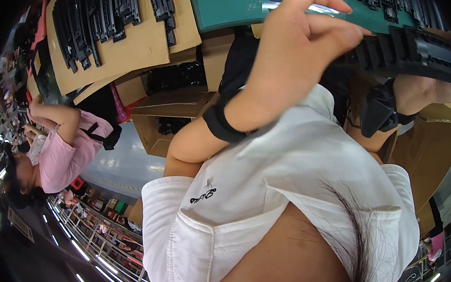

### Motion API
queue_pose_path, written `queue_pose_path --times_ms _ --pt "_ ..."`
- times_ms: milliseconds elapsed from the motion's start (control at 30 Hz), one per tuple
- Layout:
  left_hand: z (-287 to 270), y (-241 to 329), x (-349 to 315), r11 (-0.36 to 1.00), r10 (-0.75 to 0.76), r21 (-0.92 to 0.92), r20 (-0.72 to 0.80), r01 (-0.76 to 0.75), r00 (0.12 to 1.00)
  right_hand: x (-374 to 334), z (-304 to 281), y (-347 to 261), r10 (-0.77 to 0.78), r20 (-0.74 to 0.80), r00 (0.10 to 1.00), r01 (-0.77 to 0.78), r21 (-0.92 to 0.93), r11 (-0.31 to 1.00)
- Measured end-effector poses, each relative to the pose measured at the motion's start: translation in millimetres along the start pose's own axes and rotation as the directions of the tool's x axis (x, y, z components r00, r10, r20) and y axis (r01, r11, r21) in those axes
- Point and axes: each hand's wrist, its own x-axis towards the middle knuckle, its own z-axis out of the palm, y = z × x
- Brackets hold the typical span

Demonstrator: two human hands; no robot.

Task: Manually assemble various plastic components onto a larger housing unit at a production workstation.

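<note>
A long, curved black plastic part with ribs along its side is held up at the right by my right hand. That hand lies beneath the part, and a black strap with a black block is on its wrist. My left hand, with a black band round its wrist, is raised in front of me over the table's near edge. Its thumb and a finger come together close to the part's left end. Whatever lies between those fingertips is too small to make out.
A green table mat carries more black parts at the far right. At the left, rows of long black parts lie on cardboard. Open cardboard boxes stand below. A person in pink works at the left.
</note>
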Motion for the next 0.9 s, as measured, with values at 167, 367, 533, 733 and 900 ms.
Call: queue_pose_path --times_ms 167,367,533,733,900 --pt "-52.9 22.9 34.4 0.4 0.377 0.829 0.241 -0.392 0.894 -6.7 2.8 -10.0 -0.008 0.035 0.999 0.009 -0.027 1.0" --pt "-68.9 36.1 53.7 -0.236 -0.042 0.673 0.714 -0.701 0.699 3.0 13.2 8.5 -0.152 0.083 0.985 0.16 -0.107 0.981" --pt "-69.5 40.5 58.8 -0.179 -0.078 0.623 0.762 -0.761 0.642 5.2 14.8 11.4 -0.257 0.115 0.96 0.274 -0.169 0.947" --pt "-71.4 42.9 61.6 -0.287 -0.003 0.394 0.911 -0.874 0.412 13.8 7.2 7.7 -0.37 0.157 0.916 0.399 -0.244 0.884" --pt "-72.7 43.5 65.1 -0.255 -0.025 0.411 0.902 -0.876 0.43 19.5 17.6 24.6 -0.452 0.197 0.87 0.492 -0.306 0.815"
